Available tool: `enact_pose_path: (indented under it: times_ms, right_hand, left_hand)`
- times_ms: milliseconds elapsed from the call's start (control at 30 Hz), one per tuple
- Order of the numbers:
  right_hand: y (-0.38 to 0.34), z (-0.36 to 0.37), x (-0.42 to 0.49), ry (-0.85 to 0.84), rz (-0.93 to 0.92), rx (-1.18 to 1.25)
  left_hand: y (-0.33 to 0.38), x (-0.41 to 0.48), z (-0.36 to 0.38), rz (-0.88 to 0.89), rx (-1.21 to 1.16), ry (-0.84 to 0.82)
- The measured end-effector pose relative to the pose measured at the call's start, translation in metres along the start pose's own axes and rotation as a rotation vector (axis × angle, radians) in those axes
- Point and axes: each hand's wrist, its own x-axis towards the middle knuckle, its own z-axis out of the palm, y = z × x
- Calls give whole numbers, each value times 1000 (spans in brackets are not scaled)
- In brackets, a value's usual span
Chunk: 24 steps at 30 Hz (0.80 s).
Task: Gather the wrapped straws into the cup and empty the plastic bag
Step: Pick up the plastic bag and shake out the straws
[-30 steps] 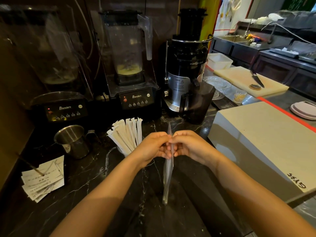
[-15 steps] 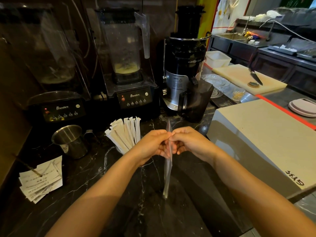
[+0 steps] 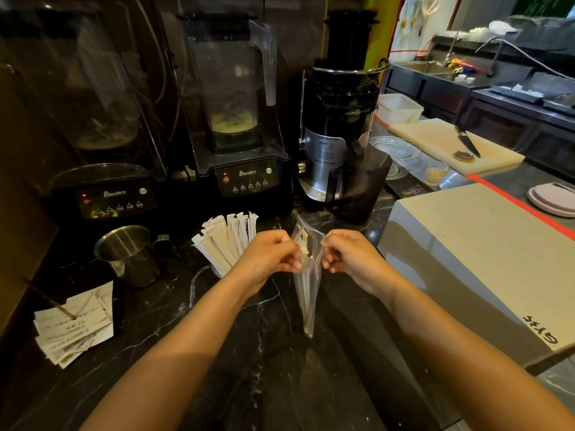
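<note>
A clear plastic bag hangs upright over the black marble counter, its mouth pulled apart at the top. My left hand pinches the bag's left edge and my right hand pinches its right edge. A few white wrapped straws show inside the bag near its mouth. Just left of my left hand, a fan of white wrapped straws stands in a cup whose rim is mostly hidden behind my wrist.
A steel jug stands left of the straws. Paper slips lie at the front left. Two blenders and a juicer line the back. A grey box fills the right side.
My hands have moved apart, pulling the bag's mouth from pressed flat to open. The bag hangs in about the same place.
</note>
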Motion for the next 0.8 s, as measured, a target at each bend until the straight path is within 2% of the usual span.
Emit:
enact_pose_path:
  times_ms: [133,400,633,800]
  right_hand:
    - [-5,-7,1,106,-12,-172]
    - [-22,-32,-2,197,-22,-393]
    - [-27,-47,-6,185,19,-577]
    - [-26,-56,-9,127,69,-611]
  left_hand:
    - [3,3,-7,42,128,84]
    - [12,13,-21,107,332,280]
    - [23,18,-25,96,432,170]
    - [35,20,-15,131,434,70]
